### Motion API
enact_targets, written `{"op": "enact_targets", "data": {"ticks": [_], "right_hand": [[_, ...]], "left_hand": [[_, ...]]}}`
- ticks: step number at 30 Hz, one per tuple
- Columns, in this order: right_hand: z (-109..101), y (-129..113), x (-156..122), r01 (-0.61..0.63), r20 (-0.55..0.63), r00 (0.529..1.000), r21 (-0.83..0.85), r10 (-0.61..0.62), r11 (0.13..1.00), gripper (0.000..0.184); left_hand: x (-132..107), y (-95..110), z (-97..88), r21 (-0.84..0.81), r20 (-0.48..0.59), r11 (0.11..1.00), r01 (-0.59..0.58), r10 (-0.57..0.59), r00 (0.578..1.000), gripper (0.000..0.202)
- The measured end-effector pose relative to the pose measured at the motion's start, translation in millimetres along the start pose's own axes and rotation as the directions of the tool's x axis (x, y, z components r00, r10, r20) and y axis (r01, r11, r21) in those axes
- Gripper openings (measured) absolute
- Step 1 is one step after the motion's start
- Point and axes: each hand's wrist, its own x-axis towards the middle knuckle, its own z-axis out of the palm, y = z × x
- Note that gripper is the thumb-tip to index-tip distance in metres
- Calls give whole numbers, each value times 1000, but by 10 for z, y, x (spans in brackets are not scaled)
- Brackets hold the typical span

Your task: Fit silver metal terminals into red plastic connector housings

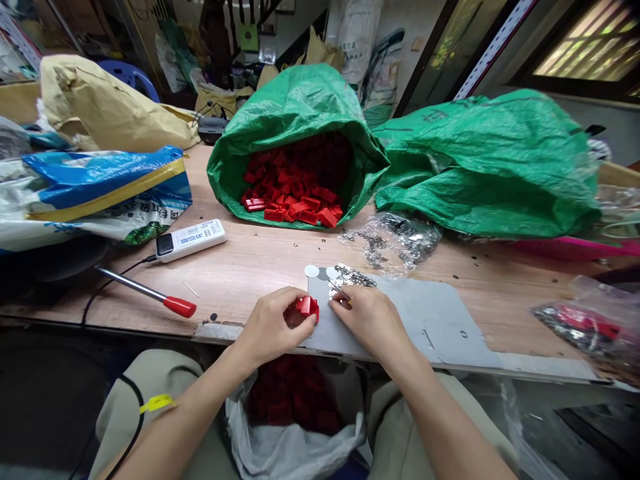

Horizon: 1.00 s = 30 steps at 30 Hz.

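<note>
Two bare hands over a table, one with a red part, one with a thin tool

A wooden table [270,260] spans the view. At its back, an open green sack [295,107] lies on its side, its mouth full of red parts [295,193]. Under the table edge, between the person's knees, a white bag [295,447] holds more red parts. A grey mat [420,310] lies along the near edge.

Both forearms reach in from below and converge at the mat. The left hand [273,323] is curled, thumb opposite fingers, pinching one red part. The right hand [373,317], palm down, grips a slim tool [341,291], perhaps tweezers, its tip beside a heap of metal bits [355,275]; whether the tip holds a bit is too small to tell.

The held red part [309,307] is at the mat's left edge, just beside the right hand. It looks like glossy, stiff plastic, probably light, a little slippery and not very fragile. Its outer sides seem the best place for a fingertip pinch, leaving the hollow face free.
</note>
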Motion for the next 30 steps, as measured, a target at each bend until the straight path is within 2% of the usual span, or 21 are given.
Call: {"op": "enact_targets", "data": {"ticks": [4, 6, 9, 11, 13, 15, 17, 21, 24, 26, 30], "right_hand": [[55, -47, -46, 2, -68, 998, -86, -7, 996, 18], [73, -29, -43, -14, -108, 994, -69, 7, 997, 18], [72, 47, 1, -61, -126, 989, 164, 82, 985, 14], [67, 81, 35, -75, -81, 989, 432, 122, 899, 9], [79, 71, 54, -86, 3, 994, 657, 112, 749, 11], [115, 22, 57, -112, 84, 994, 772, 74, 625, 15], [168, -40, 52, -138, 131, 990, 810, 54, 570, 16], [252, -112, 42, -146, 117, 989, 818, 89, 556, 14], [253, -122, 37, -152, 136, 988, 824, 70, 545, 17], [229, -115, 33, -141, 133, 989, 795, 58, 590, 18], [183, -77, 35, -68, 85, 996, 666, 16, 743, 18]], "left_hand": [[-5, -16, 3, 23, -6, 1000, 8, -8, 1000, 16], [-12, -25, 2, 32, 2, 999, 18, -19, 1000, 17], [-28, -34, 1, 32, 12, 998, 51, -51, 999, 16], [-37, -37, 3, 11, 15, 996, 91, -91, 996, 12], [-44, -40, 7, -20, 10, 992, 127, -127, 992, 16], [-48, -46, 14, -40, -3, 989, 140, -140, 990, 25], [-53, -58, 25, -46, -16, 990, 131, -132, 991, 29], [-66, -87, 43, -24, -26, 993, 116, -116, 993, 27], [-69, -95, 45, -6, -27, 994, 113, -113, 993, 28], [-67, -91, 42, 6, -30, 993, 115, -115, 993, 28], [-66, -79, 29, 19, -27, 993, 117, -116, 993, 29]]}}
